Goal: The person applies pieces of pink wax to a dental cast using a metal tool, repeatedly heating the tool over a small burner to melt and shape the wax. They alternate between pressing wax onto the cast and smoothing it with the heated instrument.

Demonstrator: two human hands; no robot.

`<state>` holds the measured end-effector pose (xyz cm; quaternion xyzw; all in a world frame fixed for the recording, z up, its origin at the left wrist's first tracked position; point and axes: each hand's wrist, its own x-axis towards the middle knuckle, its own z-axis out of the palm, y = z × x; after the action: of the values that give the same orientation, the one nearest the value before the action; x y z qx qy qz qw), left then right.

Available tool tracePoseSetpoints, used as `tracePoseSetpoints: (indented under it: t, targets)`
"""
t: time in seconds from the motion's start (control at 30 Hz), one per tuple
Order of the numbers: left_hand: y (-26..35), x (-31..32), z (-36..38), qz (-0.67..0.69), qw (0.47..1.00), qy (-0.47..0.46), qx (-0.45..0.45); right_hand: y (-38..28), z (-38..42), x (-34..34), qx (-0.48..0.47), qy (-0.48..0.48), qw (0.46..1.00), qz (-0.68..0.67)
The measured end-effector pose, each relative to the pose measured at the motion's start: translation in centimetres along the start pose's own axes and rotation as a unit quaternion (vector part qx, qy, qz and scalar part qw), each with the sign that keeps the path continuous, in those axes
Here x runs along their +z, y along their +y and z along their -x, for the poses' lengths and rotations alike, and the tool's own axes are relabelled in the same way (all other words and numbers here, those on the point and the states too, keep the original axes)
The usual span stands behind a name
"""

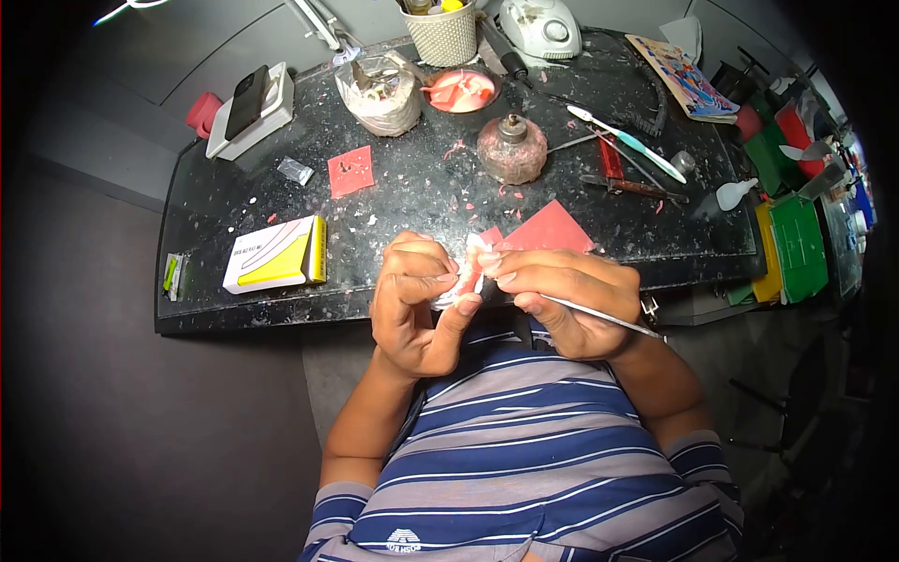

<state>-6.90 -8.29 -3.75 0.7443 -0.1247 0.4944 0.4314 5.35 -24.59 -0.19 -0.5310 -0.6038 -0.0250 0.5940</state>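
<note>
My left hand [412, 304] is closed around a small white plaster dental cast with pink wax [473, 267] on it, just over the bench's front edge. Fingers hide much of the cast. My right hand [581, 295] grips a thin metal wax carving tool [609, 318], whose handle slants out below the fingers. Its fingertips meet the cast's right side; the tool's working end is hidden. Right behind the hands lies a pink wax sheet [548, 229].
An alcohol lamp [512, 155] stands beyond the hands. Around it are a toothbrush [627, 142], a pink-stained bowl [459, 92] and a plastic bag of powder [379, 98]. Leftward lie a yellow-white box [276, 255] and a small wax square [351, 172]. Green and yellow bins [796, 248] stand right.
</note>
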Motion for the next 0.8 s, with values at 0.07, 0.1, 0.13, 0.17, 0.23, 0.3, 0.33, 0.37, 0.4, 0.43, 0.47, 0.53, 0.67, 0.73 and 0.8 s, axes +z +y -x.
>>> tracePoseSetpoints:
  t: [0.07,0.1,0.13,0.17,0.23,0.3,0.33,0.37,0.4,0.43,0.47,0.53,0.67,0.73,0.8]
  targets:
    - [0.0,-0.1,0.0,-0.005,1.0,-0.002,0.001,0.1,0.1,0.0,-0.002,-0.004,1.0,0.007]
    - [0.0,-0.1,0.0,-0.009,1.0,-0.004,0.003,0.1,0.1,0.1,-0.001,-0.004,1.0,0.007]
    - [0.0,-0.2,0.0,-0.009,1.0,-0.005,0.003,0.0,0.0,0.1,-0.003,-0.007,1.0,0.013]
    - [0.0,-0.2,0.0,-0.016,1.0,-0.009,0.006,0.0,0.0,0.0,-0.006,-0.01,1.0,0.019]
    - [-0.1,-0.3,0.1,-0.023,1.0,-0.014,0.01,-0.3,-0.1,-0.1,-0.002,-0.017,1.0,0.023]
    - [-0.2,-0.2,0.1,0.006,1.0,-0.007,-0.001,-0.4,-0.2,-0.2,0.001,-0.024,0.999,0.028]
    - [-0.1,-0.2,0.1,0.006,1.0,-0.007,-0.001,-0.4,-0.3,-0.3,-0.002,-0.025,0.999,0.028]
    - [-0.1,-0.3,0.0,0.023,1.0,-0.008,-0.009,-0.4,-0.3,-0.3,-0.006,-0.026,0.999,0.028]
    - [0.0,-0.3,0.0,0.04,0.999,-0.01,-0.017,-0.3,-0.3,-0.3,-0.006,-0.025,0.999,0.028]
    - [0.0,-0.3,0.1,0.04,0.999,-0.01,-0.016,-0.2,-0.4,-0.4,-0.024,-0.035,0.999,0.027]
    - [0.0,-0.2,0.2,0.072,0.997,-0.004,-0.031,0.0,-0.5,-0.5,-0.042,-0.044,0.998,0.027]
    - [0.1,-0.2,0.3,0.104,0.994,0.001,-0.047,0.0,-0.6,-0.7,-0.042,-0.047,0.998,0.019]
    - [0.3,-0.4,0.3,0.191,0.976,-0.001,-0.105,-0.1,-0.6,-0.9,-0.011,-0.041,0.999,-0.027]
    - [0.8,-0.4,0.0,0.218,0.968,0.001,-0.122,-0.2,-0.6,-0.9,-0.002,-0.037,0.999,-0.036]
    - [1.6,-0.2,-0.4,0.246,0.951,0.022,-0.187,-0.2,-0.6,-0.9,0.008,-0.033,0.998,-0.045]
